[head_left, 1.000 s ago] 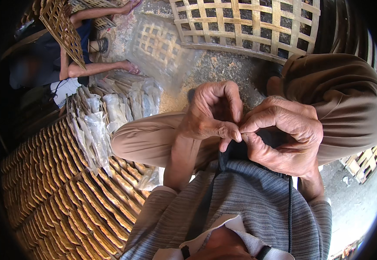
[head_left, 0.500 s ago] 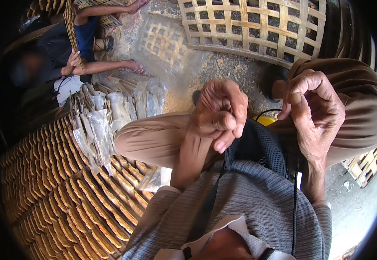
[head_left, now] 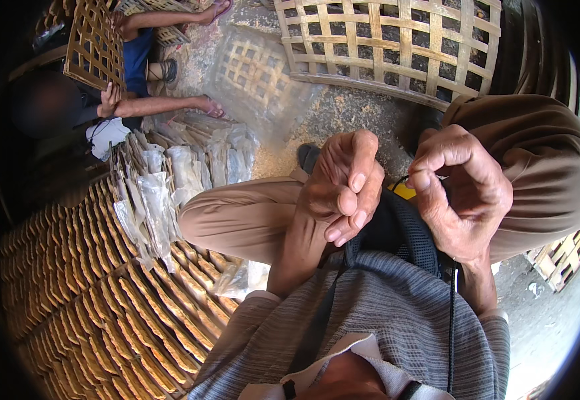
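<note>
Golden-brown strips (head_left: pixel 126 310), near left: already laid in rows; what remains, not shown. Black mesh bag (head_left: pixel 396 233) at my lap, between my wrists. My left hand (head_left: pixel 338 193): loosely curled, nothing visible held. Right hand (head_left: pixel 482 200): thumb and forefinger pinched; on what, cannot tell.

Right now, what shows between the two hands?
In the head view, a yellow object and black mesh fabric show below, between the left hand and right hand.
</note>
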Demonstrator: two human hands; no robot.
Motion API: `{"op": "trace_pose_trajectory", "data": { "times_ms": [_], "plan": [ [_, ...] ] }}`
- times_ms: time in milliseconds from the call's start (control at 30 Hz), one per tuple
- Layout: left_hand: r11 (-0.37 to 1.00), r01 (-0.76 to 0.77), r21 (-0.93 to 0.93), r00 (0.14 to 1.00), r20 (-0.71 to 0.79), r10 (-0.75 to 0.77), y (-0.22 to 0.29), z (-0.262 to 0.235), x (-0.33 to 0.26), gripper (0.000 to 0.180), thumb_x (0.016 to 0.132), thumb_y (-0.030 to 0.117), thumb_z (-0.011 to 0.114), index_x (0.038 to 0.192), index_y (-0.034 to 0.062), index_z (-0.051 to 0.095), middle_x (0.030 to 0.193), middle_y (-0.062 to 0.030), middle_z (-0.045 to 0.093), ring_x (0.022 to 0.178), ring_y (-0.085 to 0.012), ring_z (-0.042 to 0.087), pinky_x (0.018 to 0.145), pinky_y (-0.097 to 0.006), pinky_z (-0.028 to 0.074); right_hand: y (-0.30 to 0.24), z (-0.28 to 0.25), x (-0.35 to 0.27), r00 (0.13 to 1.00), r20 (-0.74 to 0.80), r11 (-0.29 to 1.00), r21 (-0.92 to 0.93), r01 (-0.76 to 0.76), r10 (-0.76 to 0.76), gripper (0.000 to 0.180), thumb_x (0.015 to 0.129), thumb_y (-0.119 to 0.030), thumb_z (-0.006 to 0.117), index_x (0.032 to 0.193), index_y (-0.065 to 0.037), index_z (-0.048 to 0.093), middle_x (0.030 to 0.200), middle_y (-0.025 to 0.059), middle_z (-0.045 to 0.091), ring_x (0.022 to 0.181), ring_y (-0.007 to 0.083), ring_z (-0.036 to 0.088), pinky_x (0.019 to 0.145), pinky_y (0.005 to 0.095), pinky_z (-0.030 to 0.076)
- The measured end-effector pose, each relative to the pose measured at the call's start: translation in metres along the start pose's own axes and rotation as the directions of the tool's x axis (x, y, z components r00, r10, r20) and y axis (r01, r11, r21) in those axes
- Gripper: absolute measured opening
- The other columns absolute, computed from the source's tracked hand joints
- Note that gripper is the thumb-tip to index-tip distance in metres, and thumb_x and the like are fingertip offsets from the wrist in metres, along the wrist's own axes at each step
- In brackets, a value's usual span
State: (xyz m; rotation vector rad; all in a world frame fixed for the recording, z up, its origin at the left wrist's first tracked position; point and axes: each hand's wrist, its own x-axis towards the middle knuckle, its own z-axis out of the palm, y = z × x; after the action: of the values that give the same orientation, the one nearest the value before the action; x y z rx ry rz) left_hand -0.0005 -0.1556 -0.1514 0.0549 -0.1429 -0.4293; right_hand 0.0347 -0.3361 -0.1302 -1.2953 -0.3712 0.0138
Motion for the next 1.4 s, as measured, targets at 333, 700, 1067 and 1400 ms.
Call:
{"op": "trace_pose_trajectory", "data": {
  "times_ms": [333, 700, 1067, 1400],
  "plan": [
    [0.980, 0.196, 0.031, 0.975, 0.102, -0.198, -0.011, -0.003, 0.033, 0.032, 0.071, -0.015, 0.087, 0.082, -0.0093, 0.058, 0.069, -0.0332, 0.066, 0.045, -0.0247, 0.067, 0.032, -0.028, 0.052, -0.036, -0.006, -0.002, 0.966, 0.125, 0.964, -0.113, 0.241, -0.227, 0.022, 0.078, -0.003, 0.087, 0.096, 0.003, 0.077, 0.082, 0.0115, 0.069, 0.070, 0.0188, 0.065, 0.061, 0.0294, 0.051],
    [0.881, 0.471, 0.048, 0.855, 0.218, -0.470, -0.062, 0.008, 0.100, 0.033, 0.065, -0.015, 0.091, 0.079, -0.0090, 0.062, 0.065, -0.0267, 0.066, 0.046, -0.0231, 0.067, 0.031, -0.026, 0.048, -0.066, -0.050, -0.030, 0.898, -0.072, 0.866, -0.309, 0.394, -0.434, 0.022, 0.079, 0.000, 0.085, 0.098, 0.004, 0.075, 0.086, 0.0133, 0.069, 0.073, 0.0220, 0.066, 0.062, 0.0317, 0.051],
    [0.788, 0.613, 0.047, 0.754, 0.262, -0.602, -0.105, 0.009, 0.118, 0.032, 0.067, -0.017, 0.089, 0.078, -0.0082, 0.060, 0.060, -0.0229, 0.065, 0.044, -0.0203, 0.067, 0.030, -0.024, 0.048, -0.083, -0.077, -0.068, 0.850, -0.161, 0.806, -0.446, 0.390, -0.501, 0.022, 0.078, 0.003, 0.083, 0.099, 0.004, 0.074, 0.088, 0.0140, 0.069, 0.074, 0.0237, 0.068, 0.063, 0.0317, 0.053],
    [0.781, 0.620, 0.072, 0.759, 0.197, -0.620, -0.113, 0.016, 0.115, 0.032, 0.068, -0.016, 0.088, 0.078, -0.0073, 0.059, 0.057, -0.0187, 0.063, 0.043, -0.0190, 0.066, 0.030, -0.024, 0.048, -0.083, -0.079, -0.079, 0.819, -0.211, 0.792, -0.464, 0.397, -0.534, 0.022, 0.079, 0.002, 0.082, 0.099, 0.006, 0.075, 0.085, 0.0153, 0.070, 0.074, 0.0244, 0.069, 0.064, 0.0327, 0.054]
  ]
}}
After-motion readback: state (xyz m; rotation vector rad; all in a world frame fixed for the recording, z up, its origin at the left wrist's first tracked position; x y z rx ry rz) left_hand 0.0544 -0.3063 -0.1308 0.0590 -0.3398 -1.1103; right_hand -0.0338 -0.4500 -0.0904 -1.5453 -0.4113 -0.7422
